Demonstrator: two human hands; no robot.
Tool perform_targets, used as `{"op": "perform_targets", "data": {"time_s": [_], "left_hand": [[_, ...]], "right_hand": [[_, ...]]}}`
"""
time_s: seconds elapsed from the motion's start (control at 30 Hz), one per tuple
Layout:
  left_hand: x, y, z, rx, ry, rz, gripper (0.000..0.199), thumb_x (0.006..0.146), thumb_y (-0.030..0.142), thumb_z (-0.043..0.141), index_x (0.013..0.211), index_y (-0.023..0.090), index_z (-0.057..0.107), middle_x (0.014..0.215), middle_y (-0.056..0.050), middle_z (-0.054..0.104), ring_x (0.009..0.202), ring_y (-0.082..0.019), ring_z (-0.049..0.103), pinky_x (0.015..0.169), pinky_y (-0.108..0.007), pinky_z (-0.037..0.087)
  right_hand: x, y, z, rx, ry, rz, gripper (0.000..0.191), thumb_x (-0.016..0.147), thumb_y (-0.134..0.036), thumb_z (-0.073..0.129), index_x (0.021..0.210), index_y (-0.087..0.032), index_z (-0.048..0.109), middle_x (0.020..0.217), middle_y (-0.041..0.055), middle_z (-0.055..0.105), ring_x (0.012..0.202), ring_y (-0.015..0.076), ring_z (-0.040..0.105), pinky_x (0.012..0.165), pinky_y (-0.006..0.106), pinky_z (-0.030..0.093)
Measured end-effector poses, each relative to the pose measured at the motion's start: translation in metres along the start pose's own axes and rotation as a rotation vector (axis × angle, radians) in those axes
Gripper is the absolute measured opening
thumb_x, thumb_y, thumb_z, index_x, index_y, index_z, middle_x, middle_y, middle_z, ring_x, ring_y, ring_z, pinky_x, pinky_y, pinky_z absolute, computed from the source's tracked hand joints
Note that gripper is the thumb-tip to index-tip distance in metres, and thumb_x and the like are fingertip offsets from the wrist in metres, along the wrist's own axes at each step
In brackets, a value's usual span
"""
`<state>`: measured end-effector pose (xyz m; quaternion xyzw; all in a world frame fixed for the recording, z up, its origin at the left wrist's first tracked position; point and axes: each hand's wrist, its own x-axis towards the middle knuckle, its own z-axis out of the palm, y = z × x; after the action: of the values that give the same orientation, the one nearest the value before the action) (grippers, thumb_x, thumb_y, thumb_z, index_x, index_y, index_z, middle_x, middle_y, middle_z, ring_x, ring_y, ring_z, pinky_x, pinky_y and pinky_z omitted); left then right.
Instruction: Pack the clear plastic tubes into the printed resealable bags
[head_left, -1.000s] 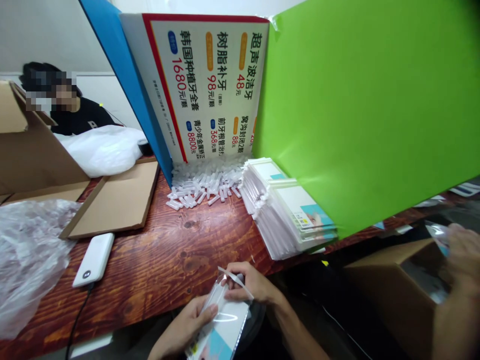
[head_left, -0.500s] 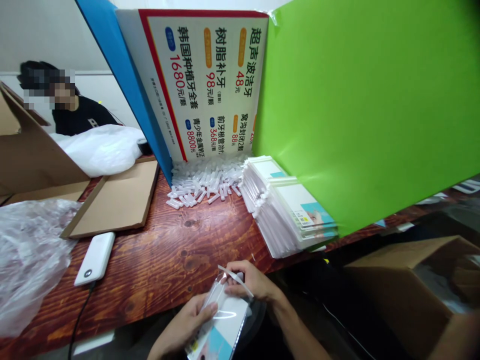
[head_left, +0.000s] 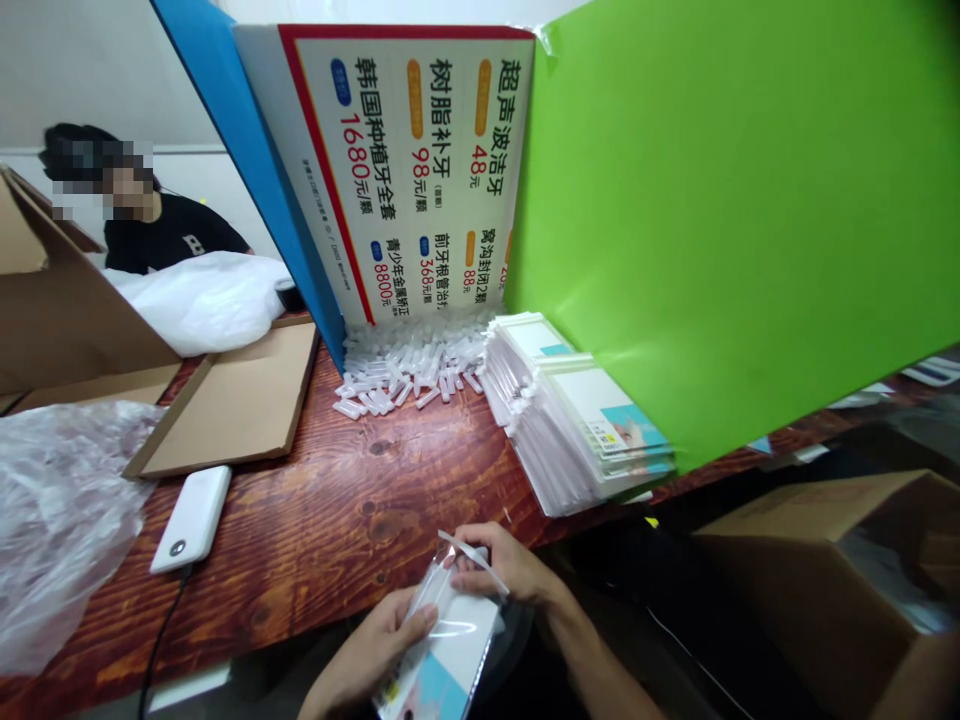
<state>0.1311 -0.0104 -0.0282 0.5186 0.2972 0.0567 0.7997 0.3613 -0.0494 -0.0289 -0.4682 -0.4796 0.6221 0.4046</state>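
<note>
A clear plastic packet (head_left: pixel 450 645) with a white and light-blue printed card in it lies tilted between my hands, just off the table's front edge. My left hand (head_left: pixel 390 635) grips its left side, thumb pressed on the front. At the upper, flapped end, my right hand (head_left: pixel 499 570) has its fingers closed around the packet's mouth; whether anything small is between them I cannot make out. Beyond them stands a stack of similar packets (head_left: pixel 559 440). Left of the stack lies a heap of small translucent white tubes (head_left: pixel 412 365).
A green panel (head_left: pixel 735 220), a printed price board (head_left: pixel 405 180) and a blue panel (head_left: pixel 247 150) rise behind the heap. A white power bank (head_left: pixel 193 520) with a black cable, a cardboard tray (head_left: pixel 232 400) and plastic film (head_left: pixel 67 520) are left. Another person (head_left: pixel 165 230) sits beyond.
Both hands and the packet stay almost in place. The view has shifted very slightly, and the other person's arm on the far side has moved a little.
</note>
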Motion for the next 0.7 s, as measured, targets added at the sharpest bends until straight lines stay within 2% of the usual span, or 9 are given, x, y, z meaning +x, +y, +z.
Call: {"op": "perform_targets", "data": {"time_s": [0.2,0.4,0.7], "left_hand": [[0.0002,0.0045,0.0039,-0.017,0.013,-0.007,0.065,0.081,0.068,0.066,0.101,0.006,0.068,0.082,-0.006,0.054,0.066,-0.012,0.041,0.058,-0.021,0.032],[0.0001,0.0062,0.0026,-0.003,0.004,0.007,0.063,0.085,0.064,0.064,0.105,0.005,0.067,0.085,-0.007,0.056,0.067,-0.012,0.043,0.059,-0.02,0.033],[0.0007,0.01,0.0041,0.004,0.013,0.009,0.065,0.082,0.066,0.066,0.103,0.004,0.067,0.082,-0.006,0.054,0.067,-0.011,0.04,0.059,-0.02,0.031]], "right_hand": [[0.0001,-0.0024,-0.0005,0.001,0.012,-0.017,0.046,0.066,-0.05,0.085,0.089,-0.013,0.071,0.07,-0.0035,0.058,0.062,0.0083,0.046,0.058,0.02,0.035],[0.0001,-0.0043,0.0029,0.031,0.016,0.002,0.046,0.066,-0.05,0.086,0.089,-0.014,0.069,0.069,-0.0053,0.054,0.061,0.0076,0.042,0.057,0.02,0.033],[-0.0011,-0.0072,0.0015,-0.048,0.014,-0.082,0.046,0.071,-0.053,0.081,0.091,-0.014,0.068,0.072,-0.0043,0.054,0.064,0.0091,0.045,0.06,0.021,0.036]]}}
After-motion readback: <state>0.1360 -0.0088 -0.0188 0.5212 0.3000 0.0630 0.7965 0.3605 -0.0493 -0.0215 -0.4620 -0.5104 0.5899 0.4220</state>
